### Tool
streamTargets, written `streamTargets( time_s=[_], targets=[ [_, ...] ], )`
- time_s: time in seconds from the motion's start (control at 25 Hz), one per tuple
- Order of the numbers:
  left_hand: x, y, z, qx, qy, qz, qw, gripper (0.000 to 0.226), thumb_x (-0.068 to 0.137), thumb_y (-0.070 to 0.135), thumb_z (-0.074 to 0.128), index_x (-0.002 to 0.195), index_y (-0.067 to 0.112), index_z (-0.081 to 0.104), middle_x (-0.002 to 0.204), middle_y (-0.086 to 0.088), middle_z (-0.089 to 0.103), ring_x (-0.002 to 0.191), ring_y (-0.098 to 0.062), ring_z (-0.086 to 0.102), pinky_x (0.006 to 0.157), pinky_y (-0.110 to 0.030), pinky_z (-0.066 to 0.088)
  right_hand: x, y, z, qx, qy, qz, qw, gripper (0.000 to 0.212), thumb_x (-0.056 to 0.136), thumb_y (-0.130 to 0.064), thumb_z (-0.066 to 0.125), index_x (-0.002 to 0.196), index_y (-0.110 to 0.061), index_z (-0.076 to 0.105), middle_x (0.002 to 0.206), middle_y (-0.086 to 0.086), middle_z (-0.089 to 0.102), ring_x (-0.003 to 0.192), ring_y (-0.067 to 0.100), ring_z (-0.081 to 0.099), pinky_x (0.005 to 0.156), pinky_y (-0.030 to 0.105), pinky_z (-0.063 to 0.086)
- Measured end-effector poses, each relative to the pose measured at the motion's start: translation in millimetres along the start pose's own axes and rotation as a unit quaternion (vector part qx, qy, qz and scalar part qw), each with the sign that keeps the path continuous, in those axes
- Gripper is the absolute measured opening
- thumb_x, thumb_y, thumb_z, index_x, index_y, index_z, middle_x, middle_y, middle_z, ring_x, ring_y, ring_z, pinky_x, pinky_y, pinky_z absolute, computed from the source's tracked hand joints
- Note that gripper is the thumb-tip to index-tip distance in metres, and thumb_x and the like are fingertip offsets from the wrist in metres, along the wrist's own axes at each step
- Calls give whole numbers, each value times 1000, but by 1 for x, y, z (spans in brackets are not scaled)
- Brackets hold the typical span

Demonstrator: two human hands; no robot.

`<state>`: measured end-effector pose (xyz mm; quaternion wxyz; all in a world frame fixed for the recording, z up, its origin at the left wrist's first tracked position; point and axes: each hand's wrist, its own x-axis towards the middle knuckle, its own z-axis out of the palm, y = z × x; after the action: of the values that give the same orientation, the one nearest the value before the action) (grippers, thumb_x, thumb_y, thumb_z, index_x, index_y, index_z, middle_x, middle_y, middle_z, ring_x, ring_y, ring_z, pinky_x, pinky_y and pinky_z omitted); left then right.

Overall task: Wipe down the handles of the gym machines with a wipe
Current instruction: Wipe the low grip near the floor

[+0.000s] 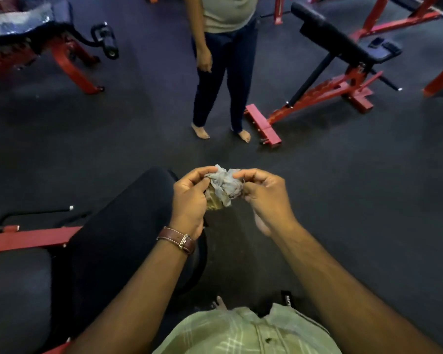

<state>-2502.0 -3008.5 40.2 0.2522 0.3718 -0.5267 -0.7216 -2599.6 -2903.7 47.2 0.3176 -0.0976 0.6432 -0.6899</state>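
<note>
A crumpled pale grey wipe hangs in mid-air in front of me, over the dark floor. My left hand, with a brown watch strap at the wrist, pinches its left side with curled fingers. My right hand pinches its right side between thumb and fingertips. A yellowish thing shows under the wipe against my left palm; what it is I cannot tell. A black padded machine part lies just left of my hands. No machine handle is under the wipe.
A person stands barefoot straight ahead. A red-framed bench with black pads stands to the right, and another red machine with a black roller at the far left. A red bar runs at my lower left. Dark rubber floor lies between them.
</note>
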Motion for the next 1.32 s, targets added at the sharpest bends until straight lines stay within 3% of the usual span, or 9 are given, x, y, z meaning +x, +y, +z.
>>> streamTargets(
  time_s=[0.16, 0.32, 0.48, 0.64, 0.84, 1.0, 1.08, 1.2, 1.32],
  targets=[
    [93, 4, 19, -11, 30, 5, 999, 20, 99, 0, 53, 112, -3, 68, 110, -11, 73, 99, -22, 71, 74, -30, 60, 108, -11, 6, -29, -63, 2, 998, 25, 77, 7, 74, 101, 0, 75, 111, 11, 71, 104, 23, 70, 88, 36, 59],
    [196, 14, 40, -1, 103, 28, 994, 18, 97, 10, 62, 101, -7, 66, 97, -15, 71, 90, -25, 68, 80, -43, 59, 236, -25, 20, -250, -168, -87, 950, 36, 69, -7, 88, 103, -7, 77, 116, -1, 60, 96, -8, 61, 77, 10, 50],
    [284, 42, 50, 5, 196, 44, 980, 25, 93, 19, 69, 104, -3, 67, 104, -19, 71, 94, -23, 70, 79, -36, 59, 349, -52, 59, -257, -246, -91, 930, 5, 82, -7, 77, 87, -7, 80, 100, 4, 70, 95, 7, 65, 83, 28, 55],
    [349, 67, 32, -18, 198, 43, 979, 53, 82, -1, 76, 129, 14, 56, 113, -8, 73, 104, -21, 71, 82, -35, 60, 439, -66, 123, -207, -342, -2, 916, 13, 91, -13, 68, 87, -5, 77, 94, 14, 73, 85, 24, 69, 78, 40, 54],
    [455, 77, -36, -101, 313, 51, 943, 41, 85, -9, 68, 120, 12, 61, 107, -15, 74, 102, -30, 71, 79, -35, 59, 536, -63, 243, -165, -433, 74, 883, 15, 94, -10, 64, 93, -2, 77, 91, 13, 76, 84, 22, 72, 75, 29, 56],
    [546, 106, -111, -146, 339, 88, 925, 39, 91, -12, 55, 116, 16, 67, 123, -10, 69, 114, -31, 66, 81, -35, 57, 606, -59, 364, -113, -489, 170, 848, 20, 93, -6, 61, 77, -6, 73, 75, 9, 73, 71, 15, 68, 70, 27, 53],
    [586, 132, -145, -185, 346, 102, 914, 42, 92, -13, 52, 122, 13, 65, 127, -9, 68, 117, -27, 65, 84, -33, 56, 637, -60, 423, -88, -511, 210, 829, 11, 89, -7, 64, 89, 1, 71, 85, 15, 73, 77, 20, 69, 79, 33, 53],
    [638, 164, -192, -246, 375, 104, 888, 40, 91, -12, 51, 118, 12, 67, 127, -10, 68, 115, -24, 65, 84, -31, 56, 673, -66, 502, -71, -552, 233, 798, 40, 76, -4, 71, 111, 14, 64, 109, 21, 71, 93, 25, 69, 88, 34, 53],
    [684, 187, -238, -312, 421, 92, 847, 31, 92, -8, 52, 108, 14, 67, 114, -7, 71, 96, -17, 69, 73, -28, 56, 703, -63, 576, -63, -597, 252, 759, 34, 79, 4, 66, 113, 10, 63, 118, 18, 70, 106, 28, 66, 97, 37, 49]
  ],
)
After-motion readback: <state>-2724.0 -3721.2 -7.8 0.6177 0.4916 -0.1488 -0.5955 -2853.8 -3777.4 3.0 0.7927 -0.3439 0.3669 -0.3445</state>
